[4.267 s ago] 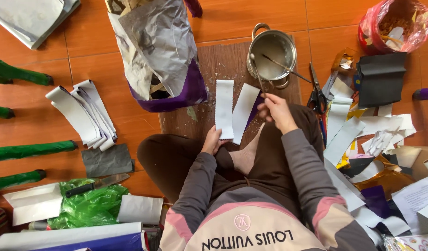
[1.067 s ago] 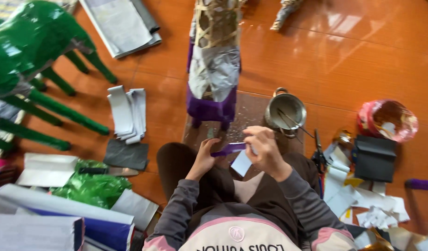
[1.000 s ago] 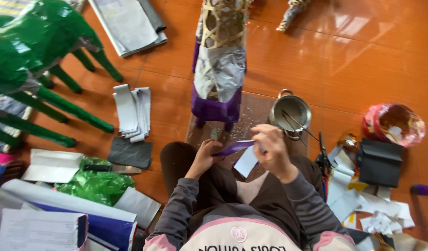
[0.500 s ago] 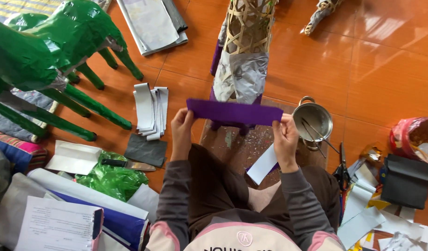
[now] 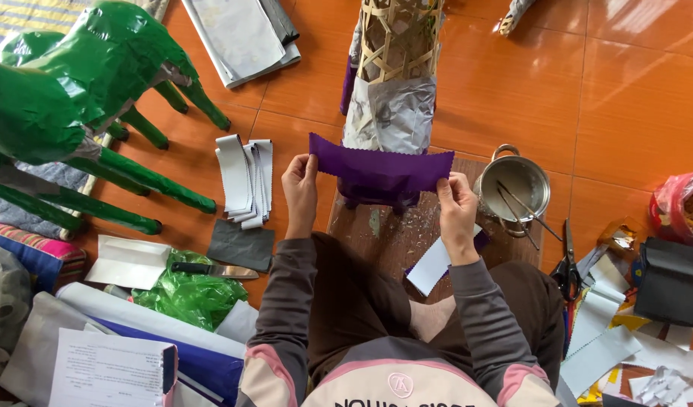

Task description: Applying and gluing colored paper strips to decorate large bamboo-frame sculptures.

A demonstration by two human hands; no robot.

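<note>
stretching a purple scallop-edged paper strip (image 5: 380,164) taut above the wooden board (image 5: 395,237), left hand (image 5: 300,185) and right hand (image 5: 456,207) each pinch an end, seemingly lining it up against the paper-wrapped bamboo frame (image 5: 390,113); pressing it on needs steady alignment.

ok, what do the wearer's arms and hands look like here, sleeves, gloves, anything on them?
Both hands are bare: the left hand and right hand show no gloves, and no rings or watch that I can make out. Long grey-brown sleeves reach the wrists, with pink and cream panels near the shoulders.
</note>
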